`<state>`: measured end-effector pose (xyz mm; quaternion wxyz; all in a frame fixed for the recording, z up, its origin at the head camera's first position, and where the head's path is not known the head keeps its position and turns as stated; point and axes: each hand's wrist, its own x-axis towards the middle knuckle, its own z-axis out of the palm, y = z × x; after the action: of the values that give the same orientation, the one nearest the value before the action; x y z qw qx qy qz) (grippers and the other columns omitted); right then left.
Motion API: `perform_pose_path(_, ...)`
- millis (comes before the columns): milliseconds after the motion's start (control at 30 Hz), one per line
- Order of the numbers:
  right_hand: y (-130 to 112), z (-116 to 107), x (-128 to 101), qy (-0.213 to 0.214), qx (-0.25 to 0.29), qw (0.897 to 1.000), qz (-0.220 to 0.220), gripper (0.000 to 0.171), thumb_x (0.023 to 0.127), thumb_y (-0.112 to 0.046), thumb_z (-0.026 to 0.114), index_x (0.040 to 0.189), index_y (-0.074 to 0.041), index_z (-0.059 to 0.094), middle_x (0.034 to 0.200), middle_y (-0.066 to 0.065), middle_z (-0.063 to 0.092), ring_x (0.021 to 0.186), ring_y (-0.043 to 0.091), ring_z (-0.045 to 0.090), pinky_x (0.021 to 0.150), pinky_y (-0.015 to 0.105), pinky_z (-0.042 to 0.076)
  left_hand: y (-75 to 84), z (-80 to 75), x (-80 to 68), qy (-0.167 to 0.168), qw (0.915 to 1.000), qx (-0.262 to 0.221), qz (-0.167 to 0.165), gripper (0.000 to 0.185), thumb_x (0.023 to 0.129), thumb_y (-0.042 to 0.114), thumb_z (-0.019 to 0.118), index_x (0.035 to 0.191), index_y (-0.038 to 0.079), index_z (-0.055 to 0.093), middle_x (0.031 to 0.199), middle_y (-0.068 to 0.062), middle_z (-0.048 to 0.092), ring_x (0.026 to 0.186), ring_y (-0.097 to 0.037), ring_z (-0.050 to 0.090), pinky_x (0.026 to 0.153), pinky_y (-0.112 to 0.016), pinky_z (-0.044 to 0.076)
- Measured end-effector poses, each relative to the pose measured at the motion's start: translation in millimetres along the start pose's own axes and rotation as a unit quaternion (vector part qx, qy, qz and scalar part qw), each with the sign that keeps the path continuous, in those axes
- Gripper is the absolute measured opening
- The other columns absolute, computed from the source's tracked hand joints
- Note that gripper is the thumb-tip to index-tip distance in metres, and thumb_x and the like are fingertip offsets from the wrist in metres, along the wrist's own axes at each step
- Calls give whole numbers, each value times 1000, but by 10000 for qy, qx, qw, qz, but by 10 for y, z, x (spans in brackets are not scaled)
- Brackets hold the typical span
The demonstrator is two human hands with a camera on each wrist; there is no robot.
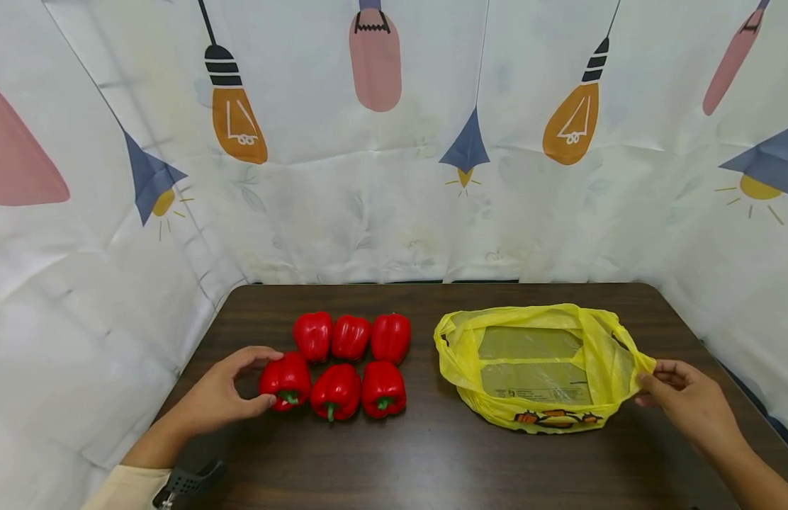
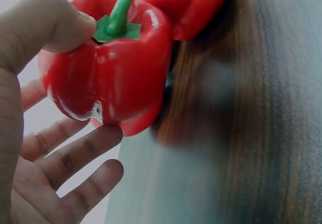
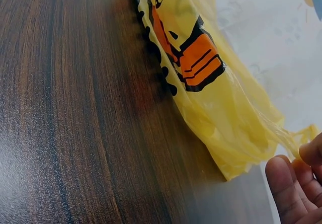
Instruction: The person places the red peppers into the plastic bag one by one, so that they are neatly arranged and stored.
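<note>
At the left of the group, my left hand [image 1: 224, 393] has its thumb and index finger on opposite sides of a red bell pepper [image 1: 284, 379]. In the left wrist view the thumb presses near the green stem of this bell pepper [image 2: 108, 68], and the other fingers are spread along its far side. My right hand [image 1: 690, 397] pinches the right end of a yellow plastic bag [image 1: 553, 421] between thumb and fingers. The bag lies with its mouth spread wide, showing its inside. In the right wrist view, gathered plastic of the bag [image 3: 241, 128] runs into the fingertips.
More red bell peppers stand close together in two rows, including one [image 1: 335, 392] beside the held pepper and another [image 1: 390, 338] at the back right. All rest on a dark wooden table [image 1: 407, 467]. A white patterned curtain [image 1: 394, 212] hangs behind it.
</note>
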<state>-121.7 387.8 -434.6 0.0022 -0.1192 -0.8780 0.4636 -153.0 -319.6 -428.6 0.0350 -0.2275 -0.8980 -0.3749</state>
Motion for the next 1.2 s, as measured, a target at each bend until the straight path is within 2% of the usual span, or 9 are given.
perform_pose_path(233,7,6,5,-39,70,10000,-13,60,105,-31,60,138,15,40,109,16,65,79,18,73,70,30,61,83,-35,64,208,9994,77,267,57,79,13,90,129,19,62,124,4,64,99,-13,67,86,-32,57)
perform_pose_path(500,-5,11,-1,-16,85,9999,-81,59,105,-31,59,137,15,40,108,15,65,78,19,73,69,31,61,222,-38,153,299,9989,31,373,59,79,13,90,130,20,61,122,6,64,99,-15,67,88,-32,56)
perform_pose_path(733,0,32,-9,60,248,9995,-182,55,105,-27,60,135,15,41,102,9,66,78,17,72,69,34,61,325,28,247,346,9972,-103,656,59,79,9,89,130,19,62,126,4,62,99,-17,67,88,-31,56)
perform_pose_path(1200,25,29,-13,106,250,9994,-229,53,105,-25,60,135,15,41,103,11,65,78,16,72,69,34,61,527,183,390,410,9948,-134,919,66,74,8,92,131,22,60,132,7,58,113,-13,60,91,-31,54)
